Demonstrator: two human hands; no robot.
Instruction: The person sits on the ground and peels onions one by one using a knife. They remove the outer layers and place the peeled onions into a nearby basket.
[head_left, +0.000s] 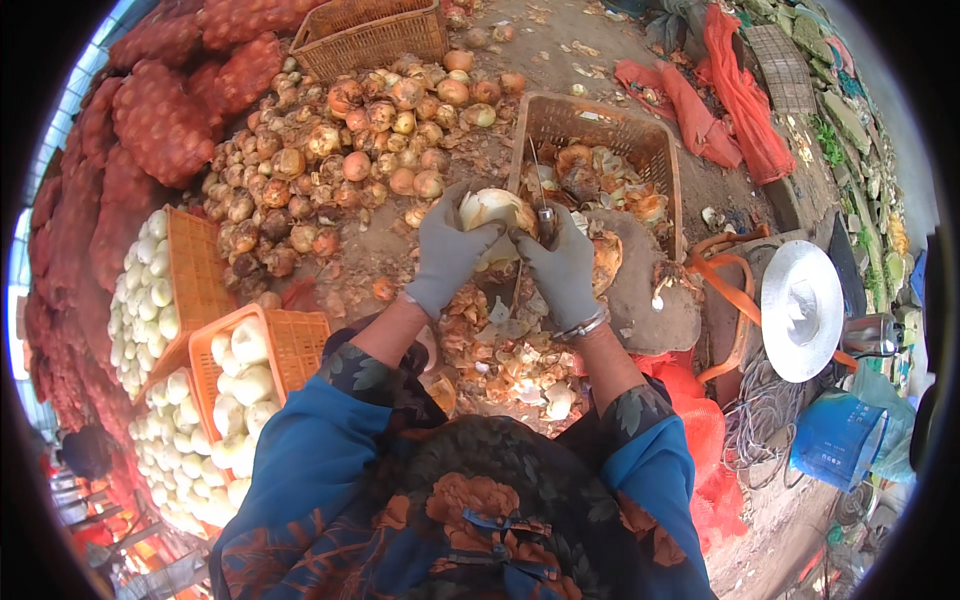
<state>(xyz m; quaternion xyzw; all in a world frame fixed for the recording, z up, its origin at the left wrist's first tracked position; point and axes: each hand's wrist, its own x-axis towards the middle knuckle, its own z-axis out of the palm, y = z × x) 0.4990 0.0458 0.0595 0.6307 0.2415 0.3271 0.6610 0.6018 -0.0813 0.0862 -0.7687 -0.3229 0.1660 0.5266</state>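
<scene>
My left hand (454, 251), in a grey glove, grips a partly peeled onion (491, 210). Loose skin hangs from the onion's right and lower sides. My right hand (559, 259), gloved as well, holds a knife (537, 180) with its thin blade pointing away from me. The right thumb presses toward the onion's skin. Just beyond my hands stands a plastic crate (671, 165) with onion skins (619, 176) in it. More peelings (517, 367) lie on the ground between my arms.
A heap of unpeeled onions (352, 135) spreads at the upper left, below stacked red mesh sacks (161, 124). Orange crates (300, 345) of peeled onions stand at my left. To the right are a metal lid-like disc (802, 311), a blue bag (836, 439) and red netting (694, 427).
</scene>
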